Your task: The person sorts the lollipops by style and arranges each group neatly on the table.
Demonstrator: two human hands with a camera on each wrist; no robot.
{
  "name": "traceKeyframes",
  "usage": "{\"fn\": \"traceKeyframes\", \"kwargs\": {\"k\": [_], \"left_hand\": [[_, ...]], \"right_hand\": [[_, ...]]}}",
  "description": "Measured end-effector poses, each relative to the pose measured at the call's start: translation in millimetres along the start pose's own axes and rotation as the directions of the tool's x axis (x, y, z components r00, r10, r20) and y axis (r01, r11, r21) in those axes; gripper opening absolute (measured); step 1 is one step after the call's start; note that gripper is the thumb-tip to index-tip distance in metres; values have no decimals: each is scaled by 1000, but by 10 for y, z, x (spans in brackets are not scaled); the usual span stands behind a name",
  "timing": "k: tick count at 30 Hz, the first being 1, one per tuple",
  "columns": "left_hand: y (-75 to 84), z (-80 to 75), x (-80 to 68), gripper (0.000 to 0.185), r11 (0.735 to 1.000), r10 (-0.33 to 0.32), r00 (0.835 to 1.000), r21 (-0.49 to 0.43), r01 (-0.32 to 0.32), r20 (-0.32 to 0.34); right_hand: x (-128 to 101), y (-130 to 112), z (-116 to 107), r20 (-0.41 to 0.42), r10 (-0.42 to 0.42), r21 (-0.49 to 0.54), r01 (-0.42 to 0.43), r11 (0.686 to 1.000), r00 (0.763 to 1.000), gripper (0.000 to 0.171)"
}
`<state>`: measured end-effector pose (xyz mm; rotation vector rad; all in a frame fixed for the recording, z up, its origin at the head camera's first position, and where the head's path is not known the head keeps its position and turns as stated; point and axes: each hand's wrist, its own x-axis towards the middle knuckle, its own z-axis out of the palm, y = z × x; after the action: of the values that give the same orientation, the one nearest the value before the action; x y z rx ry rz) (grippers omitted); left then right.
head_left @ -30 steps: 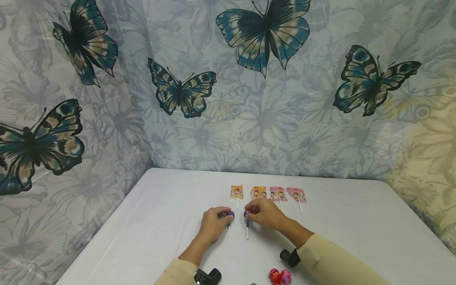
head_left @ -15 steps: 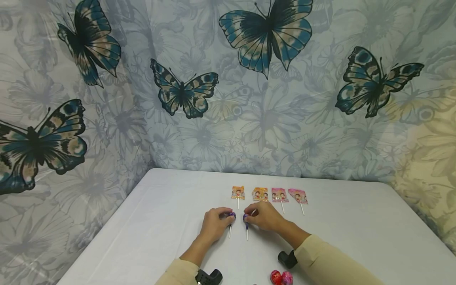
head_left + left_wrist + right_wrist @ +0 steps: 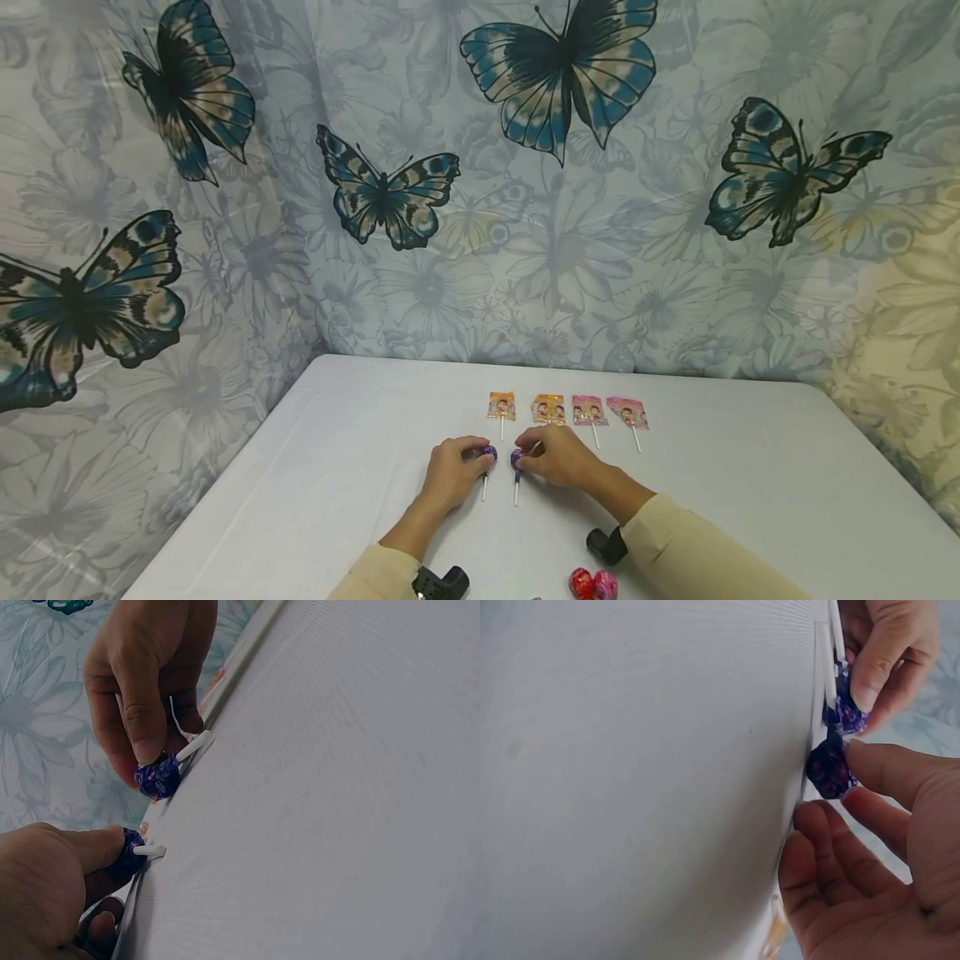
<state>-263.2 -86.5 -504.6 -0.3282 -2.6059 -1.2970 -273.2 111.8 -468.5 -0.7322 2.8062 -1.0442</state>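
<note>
Near the middle of the white table [image 3: 337, 467], two lollipops in purple-blue wrappers lie side by side, a small gap between them, white sticks toward the person. My left hand [image 3: 450, 471] pinches the head of the left lollipop [image 3: 490, 452] between thumb and fingers. The right lollipop [image 3: 517, 459] is pinched at its head by my right hand [image 3: 561, 455]. In the left wrist view the right hand's thumb presses the purple wrapper [image 3: 157, 778]. The right wrist view shows its remaining fingers [image 3: 810, 870] loosely curled by the table surface.
Behind the hands stands a row of flat-packed lollipops: orange ones [image 3: 501, 406] [image 3: 548, 407] and pink ones [image 3: 588, 410] [image 3: 628, 412]. Red and pink round-wrapped candies [image 3: 581, 583] lie at the near edge, partly cut off. Butterfly-printed cloth [image 3: 420, 308] hangs behind the table.
The right hand's lollipop has shifted slightly left, closer to the left one, and its stick now tilts a little differently. The left hand keeps its pinch. The head view has shifted slightly.
</note>
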Motion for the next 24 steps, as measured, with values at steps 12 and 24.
{"fn": "traceKeyframes", "kwargs": {"k": [12, 24], "left_hand": [[9, 4, -12, 25, 1000, -4, 1000, -10, 4, 2], [12, 0, -26, 25, 1000, 15, 1000, -18, -15, -8]], "right_hand": [[-83, -16, -103, 11, 2, 17, -2, 1000, 1000, 28], [-418, -195, -296, -43, -111, 48, 113, 992, 993, 31]]}}
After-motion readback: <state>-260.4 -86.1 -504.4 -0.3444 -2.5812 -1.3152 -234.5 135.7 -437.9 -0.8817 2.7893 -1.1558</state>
